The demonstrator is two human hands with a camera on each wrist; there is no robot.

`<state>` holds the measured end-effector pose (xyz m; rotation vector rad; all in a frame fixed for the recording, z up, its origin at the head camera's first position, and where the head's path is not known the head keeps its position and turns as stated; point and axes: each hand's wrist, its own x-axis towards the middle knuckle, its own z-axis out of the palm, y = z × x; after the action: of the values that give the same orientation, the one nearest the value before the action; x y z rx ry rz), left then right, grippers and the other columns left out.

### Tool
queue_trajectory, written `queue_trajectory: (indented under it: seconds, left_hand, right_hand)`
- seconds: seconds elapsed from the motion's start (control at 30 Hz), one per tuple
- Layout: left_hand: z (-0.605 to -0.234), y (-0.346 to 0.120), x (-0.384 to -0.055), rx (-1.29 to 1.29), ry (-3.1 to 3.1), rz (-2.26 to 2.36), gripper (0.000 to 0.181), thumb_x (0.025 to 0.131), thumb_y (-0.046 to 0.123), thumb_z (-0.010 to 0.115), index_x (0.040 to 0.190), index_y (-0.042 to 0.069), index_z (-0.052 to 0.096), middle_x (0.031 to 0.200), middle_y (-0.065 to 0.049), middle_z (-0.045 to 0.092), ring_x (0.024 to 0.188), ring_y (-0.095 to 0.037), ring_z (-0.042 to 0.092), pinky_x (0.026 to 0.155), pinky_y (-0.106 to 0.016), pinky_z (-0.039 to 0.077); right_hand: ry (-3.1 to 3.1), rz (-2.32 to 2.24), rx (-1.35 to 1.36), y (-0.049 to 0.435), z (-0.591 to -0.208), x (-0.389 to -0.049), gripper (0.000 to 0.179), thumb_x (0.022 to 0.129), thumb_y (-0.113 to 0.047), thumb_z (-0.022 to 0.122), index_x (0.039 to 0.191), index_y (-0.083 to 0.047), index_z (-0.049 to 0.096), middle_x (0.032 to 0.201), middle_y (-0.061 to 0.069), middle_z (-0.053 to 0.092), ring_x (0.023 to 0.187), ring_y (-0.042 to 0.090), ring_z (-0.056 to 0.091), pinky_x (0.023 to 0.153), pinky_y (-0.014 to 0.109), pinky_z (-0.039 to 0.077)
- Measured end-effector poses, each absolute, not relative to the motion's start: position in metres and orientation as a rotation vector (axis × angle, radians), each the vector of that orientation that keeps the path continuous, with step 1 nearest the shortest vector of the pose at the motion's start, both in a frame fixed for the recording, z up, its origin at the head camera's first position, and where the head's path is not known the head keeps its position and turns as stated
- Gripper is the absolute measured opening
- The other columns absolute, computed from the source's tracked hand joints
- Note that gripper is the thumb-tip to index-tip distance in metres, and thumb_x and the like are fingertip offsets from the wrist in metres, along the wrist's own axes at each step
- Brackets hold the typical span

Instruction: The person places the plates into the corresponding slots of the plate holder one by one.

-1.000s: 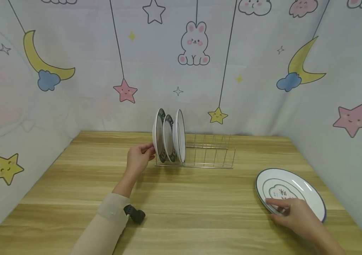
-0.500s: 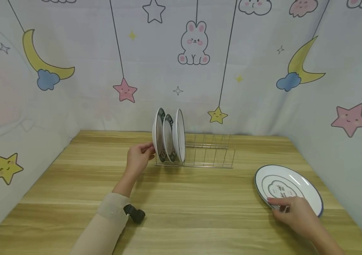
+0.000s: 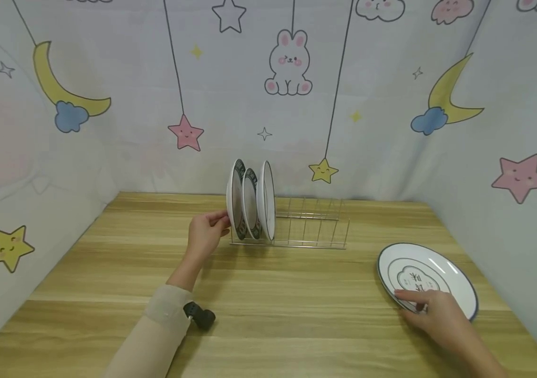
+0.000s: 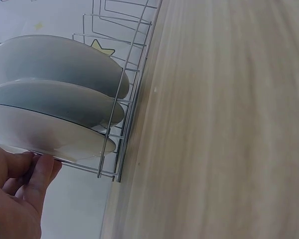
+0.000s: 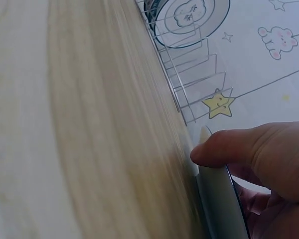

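Observation:
My left hand [image 3: 204, 236] reaches to the left end of a wire dish rack [image 3: 311, 247]. Its thumb and fingers pinch the rack's end wire, close to the leftmost plate [image 4: 45, 132]. Three plates stand on edge in the left slots: a dark-rimmed one [image 3: 233, 197], a smaller dark-rimmed plate [image 3: 249, 205] and a white plate [image 3: 266, 202]. At the right, my right hand [image 3: 443, 317] grips the near left rim of a white plate [image 3: 460, 286] with a blue edge and printed centre. That plate is tilted; whether it touches the table cannot be told.
The wood-grain table [image 3: 287, 315] spreads between the two hands. A printed white cloth [image 3: 386, 157] hangs behind and along both sides. Bare wire slots show in the right part of the rack. A small black device [image 3: 199, 316] is strapped at my left wrist.
The plate in my right hand has shifted slightly left and away from me, and its print has turned a little. My left hand, the rack and its plates keep their places.

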<state>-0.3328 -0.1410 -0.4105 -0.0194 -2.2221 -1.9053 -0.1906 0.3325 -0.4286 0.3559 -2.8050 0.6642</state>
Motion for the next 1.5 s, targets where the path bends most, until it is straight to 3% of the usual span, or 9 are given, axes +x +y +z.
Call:
queue_trajectory:
  seconds: [0.43, 0.67, 0.77, 0.9, 1.0, 1.13, 1.27, 1.5]
  left_hand:
    - [-0.411, -0.141, -0.333, -0.014, -2.241, -1.885, 0.024, 0.099, 0.002, 0.057, 0.118, -0.01, 0.066, 0.111, -0.024, 0.069, 0.1, -0.031, 0.069, 0.078, -0.027, 0.059]
    - [-0.409, -0.141, -0.333, -0.017, -2.237, -1.885, 0.024, 0.099, 0.001, 0.056, 0.117, -0.009, 0.067, 0.111, -0.023, 0.069, 0.1, -0.031, 0.069, 0.077, -0.026, 0.059]
    - [-0.409, -0.141, -0.333, -0.017, -2.233, -1.892, 0.024, 0.099, 0.001, 0.057, 0.118, -0.009, 0.066, 0.112, -0.024, 0.068, 0.1, -0.03, 0.069, 0.078, -0.026, 0.059]
    - [-0.41, -0.141, -0.334, -0.018, -2.241, -1.884, 0.024, 0.099, 0.002, 0.058, 0.118, -0.008, 0.067, 0.113, -0.023, 0.068, 0.1, -0.029, 0.069, 0.078, -0.026, 0.059]
    - [-0.41, -0.141, -0.333, -0.019, -2.24, -1.891, 0.024, 0.099, 0.003, 0.059, 0.118, -0.008, 0.067, 0.113, -0.023, 0.068, 0.1, -0.029, 0.069, 0.078, -0.026, 0.059]
    - [-0.41, -0.141, -0.332, -0.019, -2.241, -1.9, 0.024, 0.098, 0.002, 0.059, 0.119, -0.009, 0.066, 0.113, -0.023, 0.068, 0.101, -0.03, 0.069, 0.079, -0.026, 0.059]
    - [-0.41, -0.14, -0.332, -0.018, -2.24, -1.896, 0.024, 0.098, 0.002, 0.059, 0.119, -0.008, 0.066, 0.113, -0.023, 0.068, 0.101, -0.03, 0.068, 0.079, -0.026, 0.059]
    - [-0.41, -0.14, -0.332, -0.005, -2.237, -1.899, 0.024, 0.098, 0.001, 0.058, 0.119, -0.008, 0.067, 0.112, -0.023, 0.068, 0.1, -0.03, 0.069, 0.078, -0.026, 0.059]
  right_hand:
    - [-2.657, 0.706, 0.392, 0.333, -0.43, -0.193, 0.026, 0.07, -0.001, 0.084, 0.095, -0.011, 0.08, 0.061, -0.018, 0.051, 0.057, -0.002, 0.044, 0.045, 0.02, 0.039]
    - [-2.481, 0.697, 0.412, 0.331, -0.429, -0.195, 0.028, 0.066, 0.004, 0.085, 0.091, -0.01, 0.08, 0.074, -0.006, 0.069, 0.061, -0.001, 0.048, 0.051, 0.011, 0.04]
    - [-2.403, 0.661, 0.435, 0.33, -0.427, -0.197, 0.029, 0.064, 0.005, 0.083, 0.089, -0.01, 0.08, 0.067, -0.011, 0.063, 0.059, -0.001, 0.046, 0.05, 0.011, 0.038]
    - [-2.33, 0.628, 0.46, 0.328, -0.422, -0.199, 0.028, 0.062, 0.004, 0.081, 0.086, -0.01, 0.079, 0.062, -0.016, 0.053, 0.056, -0.001, 0.044, 0.048, 0.013, 0.035]
    - [-2.322, 0.576, 0.467, 0.325, -0.416, -0.198, 0.027, 0.061, 0.003, 0.081, 0.085, -0.01, 0.079, 0.063, -0.014, 0.056, 0.056, 0.0, 0.046, 0.048, 0.016, 0.037]
    - [-2.345, 0.376, 0.467, 0.319, -0.405, -0.195, 0.028, 0.06, 0.002, 0.082, 0.084, -0.01, 0.077, 0.068, -0.001, 0.066, 0.06, 0.016, 0.06, 0.049, 0.033, 0.048]
    - [-2.365, 0.267, 0.45, 0.313, -0.395, -0.19, 0.027, 0.061, 0.002, 0.083, 0.084, -0.009, 0.075, 0.075, 0.007, 0.07, 0.067, 0.031, 0.066, 0.05, 0.05, 0.052]
    - [-2.293, 0.322, 0.437, 0.306, -0.383, -0.19, 0.027, 0.063, 0.002, 0.082, 0.086, -0.009, 0.076, 0.075, 0.002, 0.07, 0.061, 0.021, 0.065, 0.047, 0.039, 0.05]
